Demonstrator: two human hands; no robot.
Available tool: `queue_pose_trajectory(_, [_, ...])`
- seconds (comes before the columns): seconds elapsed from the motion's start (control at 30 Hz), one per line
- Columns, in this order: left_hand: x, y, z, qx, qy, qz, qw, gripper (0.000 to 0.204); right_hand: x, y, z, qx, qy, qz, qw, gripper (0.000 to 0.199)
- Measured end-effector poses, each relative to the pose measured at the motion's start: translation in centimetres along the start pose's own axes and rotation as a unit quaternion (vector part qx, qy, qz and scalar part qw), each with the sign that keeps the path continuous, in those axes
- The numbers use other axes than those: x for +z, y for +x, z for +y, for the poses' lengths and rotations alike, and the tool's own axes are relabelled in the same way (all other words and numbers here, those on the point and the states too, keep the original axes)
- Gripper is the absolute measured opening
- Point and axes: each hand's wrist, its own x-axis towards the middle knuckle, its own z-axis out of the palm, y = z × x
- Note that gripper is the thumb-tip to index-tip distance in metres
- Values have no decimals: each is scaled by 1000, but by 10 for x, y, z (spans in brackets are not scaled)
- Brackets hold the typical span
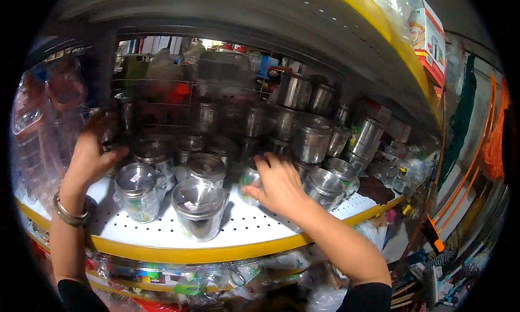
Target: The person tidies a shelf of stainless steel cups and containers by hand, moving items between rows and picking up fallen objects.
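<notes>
Reaching over a white perforated shelf with a yellow front edge: two bare hands. Right hand: thumb and fingers parted, laid against a plastic-wrapped metal canister, which stood right of the front pair; firmness of hold could not be told. Left hand: thumb spread wide from blurred fingers, beside dim canisters at the left rear; whether it held one could not be told. Front pair: two wrapped, lidded canisters, upright. Right rear: stacked steel canisters. Left wrist: bangles.
</notes>
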Motion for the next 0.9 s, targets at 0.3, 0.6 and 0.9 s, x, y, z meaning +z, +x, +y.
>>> queue_pose_trajectory(0.3, [-17,1,7,-23,8,34,999,75,53,48,33,77,-67,-36,994,75])
queue_pose_trajectory(0.6, [-20,13,-4,-59,-64,139,986,44,-31,105,-8,52,136,67,987,61])
queue_pose_trajectory(0.9, [-8,11,-34,-20,20,122,992,51,9,259,-146,-171,223,-74,957,66])
